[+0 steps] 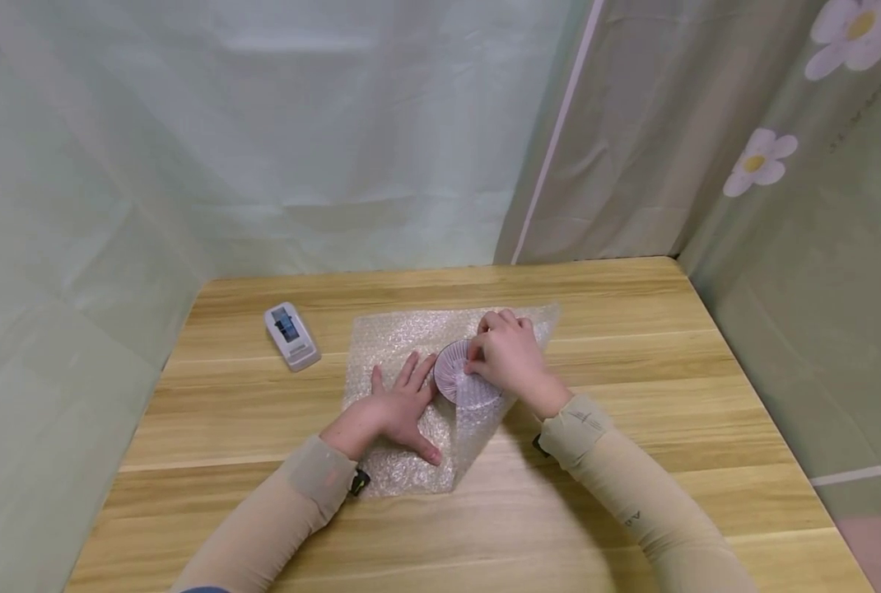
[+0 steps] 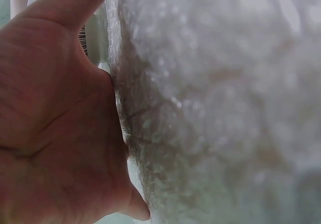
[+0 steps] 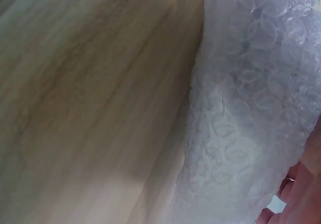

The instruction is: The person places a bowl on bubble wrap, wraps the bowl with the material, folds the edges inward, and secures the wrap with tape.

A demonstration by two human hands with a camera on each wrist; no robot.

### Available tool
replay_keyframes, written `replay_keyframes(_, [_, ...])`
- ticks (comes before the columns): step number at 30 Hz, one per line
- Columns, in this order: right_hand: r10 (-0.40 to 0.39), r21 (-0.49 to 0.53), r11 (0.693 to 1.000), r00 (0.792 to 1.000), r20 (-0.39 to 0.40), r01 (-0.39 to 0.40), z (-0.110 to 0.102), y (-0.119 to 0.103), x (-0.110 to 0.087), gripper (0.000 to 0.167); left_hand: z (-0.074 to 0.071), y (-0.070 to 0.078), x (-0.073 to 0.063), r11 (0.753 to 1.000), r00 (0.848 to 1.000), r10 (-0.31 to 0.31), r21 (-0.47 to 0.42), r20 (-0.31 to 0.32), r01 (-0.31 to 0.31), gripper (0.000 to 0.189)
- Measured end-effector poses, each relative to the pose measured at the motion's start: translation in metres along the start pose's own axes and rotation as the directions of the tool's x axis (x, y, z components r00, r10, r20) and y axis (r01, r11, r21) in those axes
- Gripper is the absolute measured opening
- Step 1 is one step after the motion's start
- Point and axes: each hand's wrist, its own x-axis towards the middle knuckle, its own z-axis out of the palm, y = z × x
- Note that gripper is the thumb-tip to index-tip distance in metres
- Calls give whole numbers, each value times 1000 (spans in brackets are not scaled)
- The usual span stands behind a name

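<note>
A sheet of bubble wrap (image 1: 384, 338) lies on the table with its right side folded over toward the middle. Between its layers sits a round dish (image 1: 449, 371) with fine dark radial lines, its right part covered by the fold. My left hand (image 1: 403, 412) rests spread flat on the wrap, fingertips right at the dish's left rim. My right hand (image 1: 510, 354) pinches the edge of the folded flap above the dish. In the right wrist view the raised bubble wrap (image 3: 246, 83) hides most of the curled fingers (image 3: 303, 194).
Back left on the wooden table (image 1: 248, 428) lies a white, rounded oblong item (image 1: 292, 336) with a dark blue panel. Pale curtains (image 1: 366, 140) stand close behind the table and along both sides.
</note>
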Motion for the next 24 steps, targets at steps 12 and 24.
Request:
replay_keyframes(12, [118, 63, 991, 991, 60, -122, -2, -6, 1, 55, -1, 1, -1, 1000, 1000, 1, -6, -2, -1, 153])
replay_keyframes(24, [128, 43, 990, 986, 108, -133, -1, -8, 4, 52, -11, 9, -12, 999, 1000, 9, -34, -1, -9, 148])
